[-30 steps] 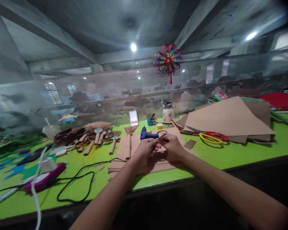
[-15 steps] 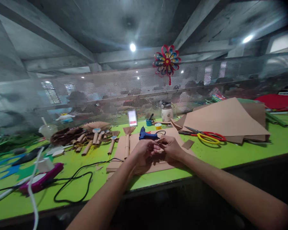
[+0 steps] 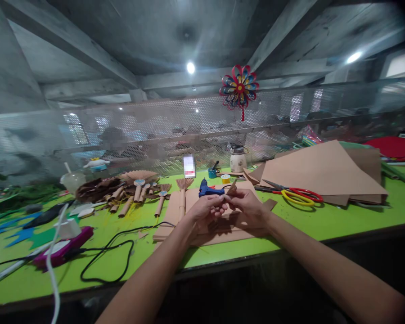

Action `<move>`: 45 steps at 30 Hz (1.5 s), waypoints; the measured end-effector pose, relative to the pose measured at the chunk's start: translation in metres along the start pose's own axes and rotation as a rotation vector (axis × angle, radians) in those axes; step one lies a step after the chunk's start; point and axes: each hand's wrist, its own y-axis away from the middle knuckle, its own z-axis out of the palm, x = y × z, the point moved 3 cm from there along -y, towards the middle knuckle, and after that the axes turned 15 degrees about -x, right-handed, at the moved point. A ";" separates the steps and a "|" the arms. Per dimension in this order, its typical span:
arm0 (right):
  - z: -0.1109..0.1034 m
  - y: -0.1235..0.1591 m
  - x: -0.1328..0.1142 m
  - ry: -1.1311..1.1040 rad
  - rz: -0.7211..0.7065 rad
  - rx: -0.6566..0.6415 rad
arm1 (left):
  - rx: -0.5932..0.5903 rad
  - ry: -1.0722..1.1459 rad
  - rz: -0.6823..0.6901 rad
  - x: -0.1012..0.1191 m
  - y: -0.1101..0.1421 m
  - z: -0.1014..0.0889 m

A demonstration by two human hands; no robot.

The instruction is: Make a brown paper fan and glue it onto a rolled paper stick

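My left hand (image 3: 207, 210) and my right hand (image 3: 247, 208) meet over a stack of brown paper sheets (image 3: 175, 220) on the green table (image 3: 290, 222). Both pinch a small folded piece of brown paper (image 3: 230, 190) between their fingertips, its tip sticking up above the fingers. A blue glue gun (image 3: 209, 191) lies just beyond the hands. A pleated brown paper fan on a stick (image 3: 181, 198) lies on the stack to the left.
Red-and-yellow scissors (image 3: 297, 194) rest by large brown sheets (image 3: 324, 173) at the right. Several rolled paper pieces (image 3: 128, 198) lie at the left, with a black cable (image 3: 111, 252) and a pink device (image 3: 59, 252). A mesh screen (image 3: 175, 135) with a hanging paper flower (image 3: 239, 86) backs the table.
Both hands stayed together over the paper stack and kept working the small brown piece; its tip now points up more. The view shifted slightly.
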 end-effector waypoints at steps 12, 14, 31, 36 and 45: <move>-0.012 0.003 -0.023 -0.184 -0.121 0.130 | 0.063 -0.067 0.018 -0.002 -0.002 -0.007; -0.013 0.002 -0.021 -0.111 -0.125 0.149 | 0.066 -0.080 0.027 -0.004 -0.003 -0.009; -0.013 0.000 -0.012 0.172 -0.053 0.122 | 0.024 -0.151 -0.115 -0.005 0.005 0.013; -0.017 -0.005 -0.003 0.040 -0.004 0.123 | -0.011 -0.143 -0.106 -0.005 0.004 0.017; -0.012 0.000 -0.008 0.018 0.046 0.231 | 0.080 -0.181 -0.067 0.000 0.003 0.002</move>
